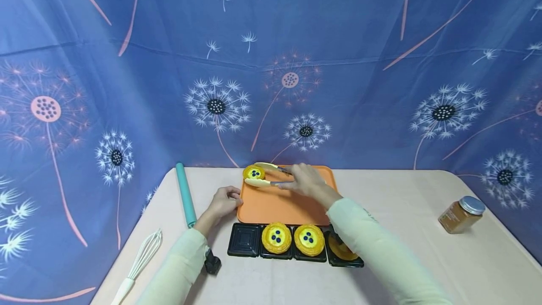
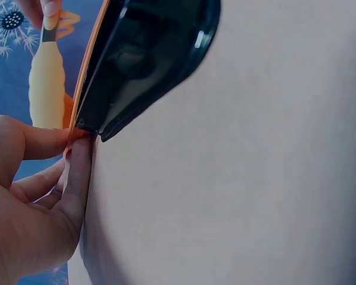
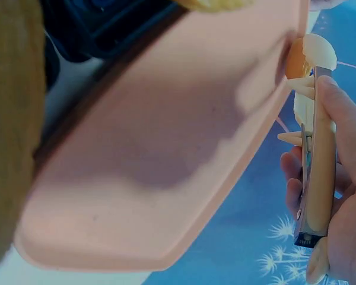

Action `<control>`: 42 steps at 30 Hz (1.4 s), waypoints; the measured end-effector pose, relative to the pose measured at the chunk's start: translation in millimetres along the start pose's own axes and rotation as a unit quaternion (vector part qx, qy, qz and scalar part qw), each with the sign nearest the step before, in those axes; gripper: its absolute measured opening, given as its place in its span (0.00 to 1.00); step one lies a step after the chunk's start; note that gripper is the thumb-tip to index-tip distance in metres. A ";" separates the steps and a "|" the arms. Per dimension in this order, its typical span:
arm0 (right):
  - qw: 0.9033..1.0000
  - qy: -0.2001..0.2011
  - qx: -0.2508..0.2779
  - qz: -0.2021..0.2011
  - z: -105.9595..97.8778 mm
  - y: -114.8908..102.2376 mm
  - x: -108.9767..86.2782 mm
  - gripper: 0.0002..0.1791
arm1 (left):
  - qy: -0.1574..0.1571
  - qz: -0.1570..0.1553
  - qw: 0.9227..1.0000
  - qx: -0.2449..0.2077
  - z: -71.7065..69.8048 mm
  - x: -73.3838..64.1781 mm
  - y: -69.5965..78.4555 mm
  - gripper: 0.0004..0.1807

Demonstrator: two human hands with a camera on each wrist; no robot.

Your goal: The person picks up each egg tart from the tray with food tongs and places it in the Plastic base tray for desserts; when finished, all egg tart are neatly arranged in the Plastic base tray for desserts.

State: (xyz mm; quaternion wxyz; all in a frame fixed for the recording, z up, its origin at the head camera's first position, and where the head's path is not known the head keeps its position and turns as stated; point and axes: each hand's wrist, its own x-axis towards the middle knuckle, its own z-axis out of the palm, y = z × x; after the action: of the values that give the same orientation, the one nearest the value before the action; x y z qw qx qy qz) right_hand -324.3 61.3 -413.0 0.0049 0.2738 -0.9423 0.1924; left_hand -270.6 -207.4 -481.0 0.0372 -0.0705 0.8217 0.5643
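My right hand (image 1: 306,180) grips a pair of tongs (image 1: 259,183) with pale tips and dark metal arms. Between the tips is a round yellow tart (image 1: 254,173) topped with dark berries, over the far left corner of an orange tray (image 1: 283,206). My left hand (image 1: 224,201) pinches the tray's left edge; in the left wrist view, its thumb and finger (image 2: 77,178) lie on either side of that edge. Along the tray's near side runs a row of black square containers. The leftmost container (image 1: 244,240) is empty, while two hold tarts (image 1: 276,237). My right sleeve partly covers the rightmost one.
A teal rolling pin (image 1: 185,194) lies left of the tray, with a white whisk (image 1: 144,254) nearer to me. At the far right a jar (image 1: 461,214) with a silver lid is tilted on the pale tabletop (image 1: 402,220). Blue dandelion-print cloth (image 1: 360,107) hangs behind.
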 end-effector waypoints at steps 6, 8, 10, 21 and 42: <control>0.999 0.013 -0.034 -0.024 -14.0 0.3 -1.8 0.34 | 0.001 0.003 1.000 -0.004 1.5 0.5 -0.7 0.15; 0.998 0.016 -0.048 -0.033 -18.7 -0.3 -2.5 0.35 | 0.002 0.005 1.000 -0.002 1.2 0.1 -0.2 0.15; 0.998 0.012 -0.056 -0.037 -23.2 -1.4 -3.8 0.36 | 0.003 0.006 1.000 -0.001 0.8 -0.4 0.2 0.15; 0.996 0.010 -0.062 -0.069 -38.0 -17.2 -24.4 0.34 | 0.001 0.001 1.000 -0.002 0.4 -3.0 -0.2 0.14; 0.984 0.032 -0.018 -0.173 -41.4 -37.4 -96.7 0.30 | 0.004 0.022 1.000 0.003 -2.6 -3.3 -0.8 0.17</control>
State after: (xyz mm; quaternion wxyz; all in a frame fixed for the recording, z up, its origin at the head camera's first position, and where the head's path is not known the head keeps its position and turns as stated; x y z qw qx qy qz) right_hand -226.7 97.1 -372.3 0.0733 0.4261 -0.8835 0.1806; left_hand -267.2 -209.9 -480.3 0.0220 -0.0546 0.8252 0.5618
